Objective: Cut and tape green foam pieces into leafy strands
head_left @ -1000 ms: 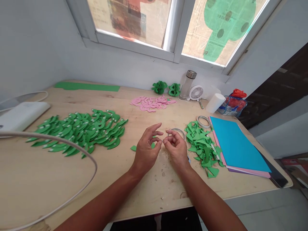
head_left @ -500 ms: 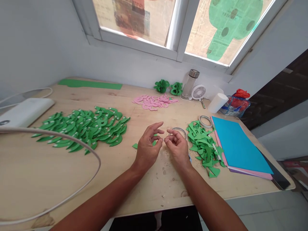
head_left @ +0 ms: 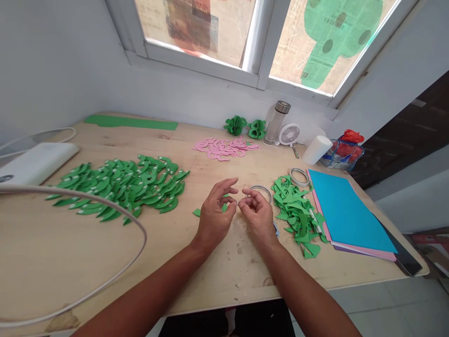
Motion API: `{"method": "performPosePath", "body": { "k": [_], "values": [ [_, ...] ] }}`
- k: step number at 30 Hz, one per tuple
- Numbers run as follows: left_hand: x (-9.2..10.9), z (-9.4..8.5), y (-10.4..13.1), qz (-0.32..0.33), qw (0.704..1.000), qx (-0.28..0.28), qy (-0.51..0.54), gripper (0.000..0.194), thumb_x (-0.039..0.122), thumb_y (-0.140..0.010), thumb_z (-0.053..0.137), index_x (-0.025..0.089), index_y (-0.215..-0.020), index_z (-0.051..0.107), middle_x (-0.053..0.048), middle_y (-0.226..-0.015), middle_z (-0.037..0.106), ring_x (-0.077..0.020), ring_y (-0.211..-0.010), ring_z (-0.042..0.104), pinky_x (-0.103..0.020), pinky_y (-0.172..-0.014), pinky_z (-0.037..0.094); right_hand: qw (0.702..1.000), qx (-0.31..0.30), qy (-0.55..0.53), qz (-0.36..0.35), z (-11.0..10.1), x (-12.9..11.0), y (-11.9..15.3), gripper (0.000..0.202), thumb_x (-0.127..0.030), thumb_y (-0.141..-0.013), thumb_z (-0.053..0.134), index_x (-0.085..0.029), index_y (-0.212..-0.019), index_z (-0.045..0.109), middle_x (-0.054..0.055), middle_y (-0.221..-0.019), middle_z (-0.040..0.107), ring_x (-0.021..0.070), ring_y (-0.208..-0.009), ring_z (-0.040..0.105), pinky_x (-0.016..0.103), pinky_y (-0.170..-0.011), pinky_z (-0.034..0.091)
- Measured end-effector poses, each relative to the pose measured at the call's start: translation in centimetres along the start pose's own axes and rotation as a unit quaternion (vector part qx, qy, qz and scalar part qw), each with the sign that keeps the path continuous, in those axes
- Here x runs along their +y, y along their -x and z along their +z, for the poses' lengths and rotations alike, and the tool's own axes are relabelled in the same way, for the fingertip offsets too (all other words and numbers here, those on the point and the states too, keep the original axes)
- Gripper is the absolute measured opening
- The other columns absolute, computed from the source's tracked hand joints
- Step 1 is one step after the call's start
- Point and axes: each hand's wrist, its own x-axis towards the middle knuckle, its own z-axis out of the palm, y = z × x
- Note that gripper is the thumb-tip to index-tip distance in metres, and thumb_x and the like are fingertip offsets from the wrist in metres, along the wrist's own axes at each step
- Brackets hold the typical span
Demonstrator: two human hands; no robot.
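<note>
Green paper (head_left: 197,212) shows beside the left hand (head_left: 216,214), on the table (head_left: 213,285). That hand and the right hand (head_left: 257,216) curl thumbs toward fingertips; whether either grips anything, I cannot tell. Green scraps (head_left: 298,210) lie rightward.

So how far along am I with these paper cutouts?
Looks done: two green paper ornaments sit by the wall, and many green cutouts with small white patches lie heaped on the left.
In hand: your left hand and right hand pinch close together; anything between the fingertips is too small to tell.
Probably left: the pink cutouts lie loose and flat, and the blue sheet looks uncut.
</note>
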Motion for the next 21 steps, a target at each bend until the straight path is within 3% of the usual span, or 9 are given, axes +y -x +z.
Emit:
{"method": "performPosePath", "body": {
  "k": [21],
  "values": [
    [0.18,0.09,0.25,0.043,0.998,-0.005,-0.041,0.049,0.005,-0.075,0.049,0.029,-0.117,0.059,-0.005,-0.121,0.053,-0.0145,-0.092,0.060,-0.029,-0.076,0.055,1.000,0.001,0.004,-0.008,0.20,-0.15,0.13,0.031,-0.022,-0.068,0.064,-0.019,-0.099,0.061,-0.002,-0.071,0.061,0.0112,-0.061,0.052,0.025,-0.060,0.042]
  ]
}}
